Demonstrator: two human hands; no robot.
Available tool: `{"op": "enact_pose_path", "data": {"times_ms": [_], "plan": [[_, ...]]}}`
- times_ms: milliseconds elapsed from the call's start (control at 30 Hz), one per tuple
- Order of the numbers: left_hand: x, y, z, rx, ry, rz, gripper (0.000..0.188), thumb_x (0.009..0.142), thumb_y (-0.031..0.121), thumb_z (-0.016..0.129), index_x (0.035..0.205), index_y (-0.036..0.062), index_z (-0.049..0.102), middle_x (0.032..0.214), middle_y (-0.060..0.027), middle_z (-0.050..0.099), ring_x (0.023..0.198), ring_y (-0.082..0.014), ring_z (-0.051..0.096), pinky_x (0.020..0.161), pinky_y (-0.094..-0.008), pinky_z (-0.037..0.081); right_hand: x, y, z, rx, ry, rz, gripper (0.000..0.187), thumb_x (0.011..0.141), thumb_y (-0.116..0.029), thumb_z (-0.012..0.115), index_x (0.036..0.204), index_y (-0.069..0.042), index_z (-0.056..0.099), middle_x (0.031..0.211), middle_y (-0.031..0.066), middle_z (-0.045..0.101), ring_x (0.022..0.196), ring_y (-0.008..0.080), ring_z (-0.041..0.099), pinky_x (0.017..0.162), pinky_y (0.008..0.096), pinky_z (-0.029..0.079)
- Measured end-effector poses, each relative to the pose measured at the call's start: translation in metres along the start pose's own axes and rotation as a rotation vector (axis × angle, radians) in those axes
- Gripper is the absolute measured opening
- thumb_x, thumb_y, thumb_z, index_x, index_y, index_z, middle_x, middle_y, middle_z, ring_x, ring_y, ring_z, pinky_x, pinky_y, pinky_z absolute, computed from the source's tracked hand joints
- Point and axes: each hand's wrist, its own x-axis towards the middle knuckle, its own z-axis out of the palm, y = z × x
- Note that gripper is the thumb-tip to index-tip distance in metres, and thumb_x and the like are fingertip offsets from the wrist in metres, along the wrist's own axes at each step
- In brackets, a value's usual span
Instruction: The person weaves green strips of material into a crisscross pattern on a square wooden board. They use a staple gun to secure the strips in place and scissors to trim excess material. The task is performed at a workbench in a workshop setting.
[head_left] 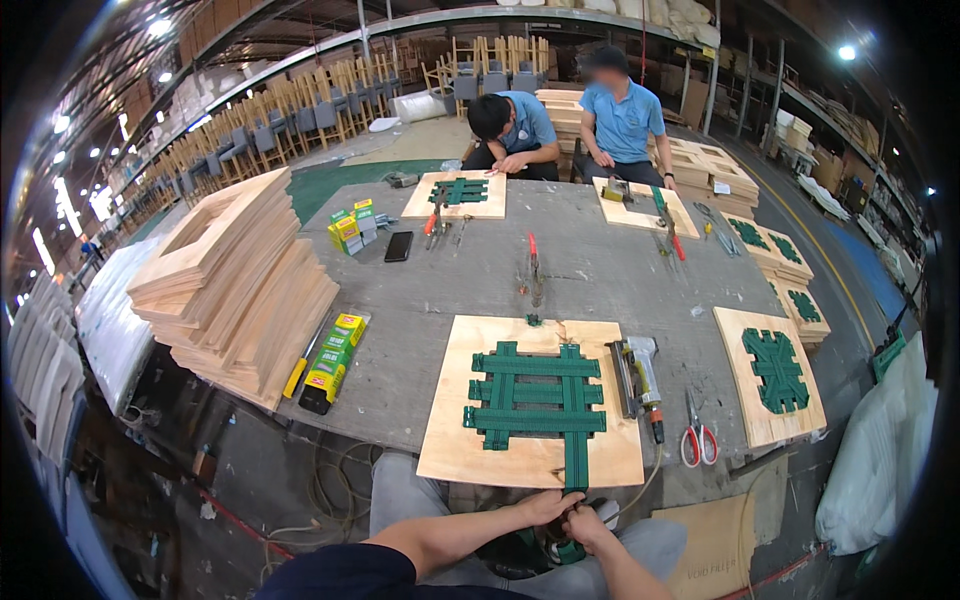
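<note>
A square plywood frame (pixel 440 440) lies before me at the table's near edge. Green webbing straps (pixel 535 420) cross over its opening in a woven grid. One strap (pixel 577 465) runs down past the board's near edge to my hands. My left hand (pixel 546 508) is closed on this strap just beyond the edge. Close beside it, to the right, my right hand (pixel 584 524) is closed with its fingers bunched at the strap's lower end. More green webbing hangs below, between my knees. On the frame's right edge rests a pneumatic staple gun (pixel 645 372).
Red-handled scissors (pixel 699 443) lie right of the frame, near another webbed board (pixel 740 400). Pliers (pixel 535 265) lie beyond it. A tall stack of wooden frames (pixel 240 300), staple boxes (pixel 336 355) and a phone (pixel 398 247) are leftward. Two people sit across the table (pixel 460 275).
</note>
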Motion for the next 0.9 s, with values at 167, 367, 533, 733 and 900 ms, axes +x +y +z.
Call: {"op": "enact_pose_path", "data": {"times_ms": [167, 367, 533, 733, 900], "plan": [[0.002, -0.016, -0.003, 0.049, 0.068, 0.132, 0.063, 0.104, 0.059, 0.045, 0.132, 0.0054, 0.064, 0.131, -0.0246, 0.064, 0.124, -0.0417, 0.058, 0.108, -0.0464, 0.043, -0.010, -0.014, 0.010, 0.055, -0.061, -0.018, 0.025, 0.107, -0.021, 0.046, 0.107, 0.000, 0.060, 0.072, 0.0050, 0.057, 0.055, 0.0154, 0.049, 0.049, 0.0330, 0.037], [0.003, -0.013, -0.010, 0.260, -0.019, -0.020, 0.068, 0.103, 0.061, 0.044, 0.129, 0.0012, 0.065, 0.129, -0.0289, 0.064, 0.118, -0.0446, 0.060, 0.105, -0.0481, 0.045, -0.001, -0.007, 0.011, 0.047, -0.146, -0.023, 0.024, 0.111, -0.028, 0.044, 0.114, -0.006, 0.053, 0.071, 0.0001, 0.049, 0.056, 0.0123, 0.044, 0.048, 0.0296, 0.033], [-0.007, -0.014, -0.005, 0.166, 0.120, 0.053, 0.074, 0.104, 0.065, 0.038, 0.118, -0.0009, 0.068, 0.109, -0.0312, 0.070, 0.107, -0.0468, 0.065, 0.100, -0.0474, 0.048, 0.006, -0.006, 0.017, 0.020, -0.136, -0.014, 0.028, 0.112, -0.029, 0.043, 0.118, -0.003, 0.049, 0.070, 0.0013, 0.048, 0.057, 0.0125, 0.046, 0.048, 0.0294, 0.035], [0.004, 0.007, -0.010, 0.161, 0.021, 0.100, 0.068, 0.104, 0.061, 0.041, 0.125, 0.0006, 0.064, 0.125, -0.0283, 0.065, 0.121, -0.0425, 0.060, 0.106, -0.0475, 0.044, 0.006, 0.008, 0.007, -0.086, 0.061, -0.211, 0.034, 0.110, -0.037, 0.046, 0.102, -0.009, 0.063, 0.061, 0.0011, 0.054, 0.048, 0.0151, 0.046, 0.042, 0.0336, 0.035], [-0.007, 0.000, -0.019, 0.058, -0.010, 0.106, 0.060, 0.105, 0.051, 0.047, 0.138, 0.0009, 0.057, 0.140, -0.0271, 0.058, 0.131, -0.0415, 0.052, 0.114, -0.0467, 0.038, -0.002, -0.005, 0.021, -0.072, -0.009, -0.222, 0.035, 0.110, -0.033, 0.044, 0.100, -0.006, 0.064, 0.062, 0.0014, 0.053, 0.048, 0.0133, 0.046, 0.043, 0.0326, 0.034]]}}
